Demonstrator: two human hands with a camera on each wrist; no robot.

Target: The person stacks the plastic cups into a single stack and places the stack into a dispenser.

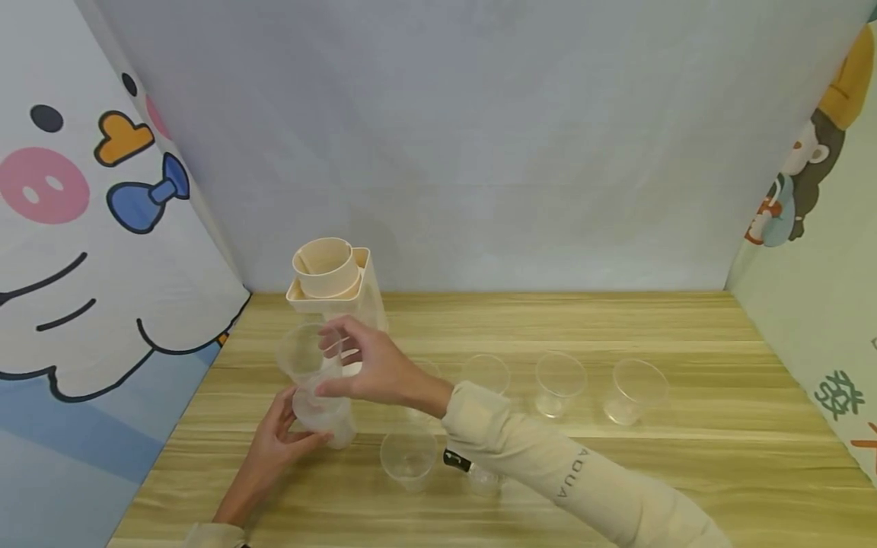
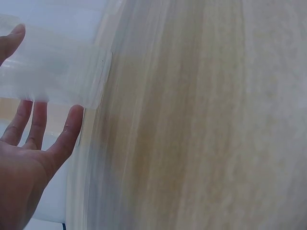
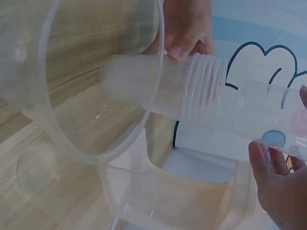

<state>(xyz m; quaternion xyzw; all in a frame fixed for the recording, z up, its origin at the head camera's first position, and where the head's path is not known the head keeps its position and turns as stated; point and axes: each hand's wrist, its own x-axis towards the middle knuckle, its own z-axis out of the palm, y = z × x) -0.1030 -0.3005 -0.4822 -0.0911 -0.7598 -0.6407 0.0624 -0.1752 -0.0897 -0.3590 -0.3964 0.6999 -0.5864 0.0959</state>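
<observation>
My left hand (image 1: 277, 441) holds a stack of nested clear plastic cups (image 1: 325, 407); in the left wrist view its thumb lies above the stack (image 2: 53, 72) and its fingers below. Above the stack, my right hand (image 1: 370, 369) grips one clear plastic cup (image 1: 304, 352) near its rim. In the right wrist view this cup (image 3: 261, 110) lines up with the ridged rims of the stack (image 3: 206, 81). Whether its lower end still sits inside the stack, I cannot tell.
A cream square container (image 1: 363, 285) with a round cream piece (image 1: 325, 268) stands behind my hands. Several clear cups stand rightward, including a back one (image 1: 560, 380), the rightmost (image 1: 637, 388) and a front one (image 1: 409, 457). Near my right sleeve lies a black-handled clear item (image 1: 457, 460).
</observation>
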